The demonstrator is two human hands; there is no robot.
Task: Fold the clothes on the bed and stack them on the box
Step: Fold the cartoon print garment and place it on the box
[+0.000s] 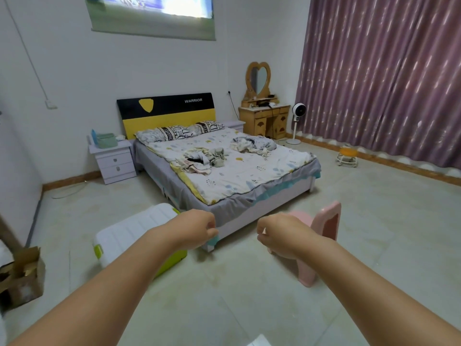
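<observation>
Room: bedroom with tiled floor (pixel 249 283); pink curtain (pixel 379 78) along the right wall.
Bed: bed (pixel 279 193) stands mid-room, headboard against the far wall, covered by a patterned sheet.
Box: white-lidded box (pixel 129 233) with green sides, on the floor just beside the bed's near left corner. Nothing lies on its lid.
Stool: pink stool (pixel 324 236) on the floor near the foot of the bed, partly hidden behind the right wrist.
Clothes: unfolded clothes (pixel 202 158) lie in a loose heap toward the left-middle of the bed. A second rumpled bundle (pixel 254 144) lies further right; whether it is clothing or bedding cannot be told.
Left hand: left hand (pixel 197 228) held out in the air, fingers loosely curled, holding nothing.
Right hand: right hand (pixel 279 234) likewise extended, fingers loosely curled, empty.
Task status: judged not yet started; both hands are well apart from the clothes.
Risk, approach: the stool and box sit near the foot of the bed; walking straight in could catch a foot on either.
Risk, sorting: tangled garments may lift together, spoiling a fold.
Risk, stacking: the ribbed lid may let an uneven stack slide off.
</observation>
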